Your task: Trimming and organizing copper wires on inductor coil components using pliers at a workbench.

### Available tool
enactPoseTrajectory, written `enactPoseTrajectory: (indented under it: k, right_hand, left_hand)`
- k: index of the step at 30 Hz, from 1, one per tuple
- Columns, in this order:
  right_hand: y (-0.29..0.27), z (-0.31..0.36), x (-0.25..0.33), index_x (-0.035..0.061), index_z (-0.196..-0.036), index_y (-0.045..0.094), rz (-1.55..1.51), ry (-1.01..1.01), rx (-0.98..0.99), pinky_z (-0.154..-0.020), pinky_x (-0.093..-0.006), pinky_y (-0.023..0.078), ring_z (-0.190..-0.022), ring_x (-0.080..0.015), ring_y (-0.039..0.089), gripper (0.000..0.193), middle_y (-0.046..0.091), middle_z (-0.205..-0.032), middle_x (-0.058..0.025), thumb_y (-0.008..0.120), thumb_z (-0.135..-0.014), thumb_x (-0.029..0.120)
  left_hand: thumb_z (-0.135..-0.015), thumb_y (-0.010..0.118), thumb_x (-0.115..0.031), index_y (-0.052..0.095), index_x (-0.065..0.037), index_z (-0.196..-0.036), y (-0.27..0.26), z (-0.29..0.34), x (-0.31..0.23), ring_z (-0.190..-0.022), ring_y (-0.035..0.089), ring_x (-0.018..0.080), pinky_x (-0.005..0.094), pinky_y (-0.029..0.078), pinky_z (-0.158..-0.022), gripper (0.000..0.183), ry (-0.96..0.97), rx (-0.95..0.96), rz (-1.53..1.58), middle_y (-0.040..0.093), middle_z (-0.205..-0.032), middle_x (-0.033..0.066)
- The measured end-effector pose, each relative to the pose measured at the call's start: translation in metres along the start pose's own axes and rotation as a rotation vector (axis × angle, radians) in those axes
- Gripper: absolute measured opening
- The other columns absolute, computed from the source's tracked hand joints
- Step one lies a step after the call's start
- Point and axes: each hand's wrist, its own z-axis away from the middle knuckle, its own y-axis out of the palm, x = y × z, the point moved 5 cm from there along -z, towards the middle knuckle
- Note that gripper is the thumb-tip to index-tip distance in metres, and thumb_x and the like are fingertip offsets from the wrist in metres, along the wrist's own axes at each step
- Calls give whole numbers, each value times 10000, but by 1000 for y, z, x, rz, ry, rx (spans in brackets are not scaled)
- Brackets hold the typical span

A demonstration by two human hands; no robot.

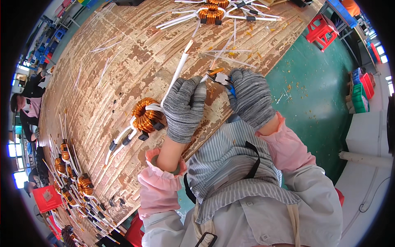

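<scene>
- long wooden workbench [135,61], paint worn and flaking, with loose white sleeve offcuts and small orange bits scattered over the far part.
- green floor [312,82] at the right side, with a red plastic stool [321,29] standing on it.
- row of finished copper coils [84,184] lying along the near left edge of the bench, and one more coil with white leads [211,13] at the far end.
- copper toroid coil [145,115] resting on the bench just left of the left hand, white sleeved leads with black ends spreading below it; looks dense and rather heavy for its size, winding stiff but easy to scratch, so better held by the ring body or by the sleeved leads.
- left hand [185,108] in grey knit glove, closed around one long white lead [177,71] which rises up and away; lead seems semi-stiff, bending under pressure, sleeve perhaps slippery in the glove.
- right hand [251,96] in same glove, wrapped around small cutting pliers [222,78] with blue handle; jaws pointing left to a bare orange wire end, cannot tell if already biting.
</scene>
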Motion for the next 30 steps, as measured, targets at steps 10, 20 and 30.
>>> enactPoseTrajectory:
  k: [10,20,30]
  right_hand:
    - [22,13,-1,40,-885,565,-1188,229,458,-600,-354,463,-637,-310,552,247,566,-699,-132,602,-838,280]
    - [-5,-2,-2,13,-956,558,-122,-58,-67,-722,-421,443,-779,-347,549,276,562,-824,-160,632,-774,205]
    - [-10,-12,-9,25,-945,556,-52,-223,-148,-719,-408,446,-760,-319,546,310,555,-836,-137,656,-687,164]
  left_hand:
    - [-788,653,-77,647,-37,-909,-4,-5,-4,-519,462,172,301,394,-513,127,50,-22,29,459,-621,68]
    - [-794,640,-76,650,-38,-901,-3,-4,-4,-522,467,179,306,399,-518,114,-21,22,-4,471,-619,76]
    - [-852,584,-53,649,-8,-947,-11,-12,-4,-722,540,108,237,438,-672,123,-137,276,110,593,-771,48]
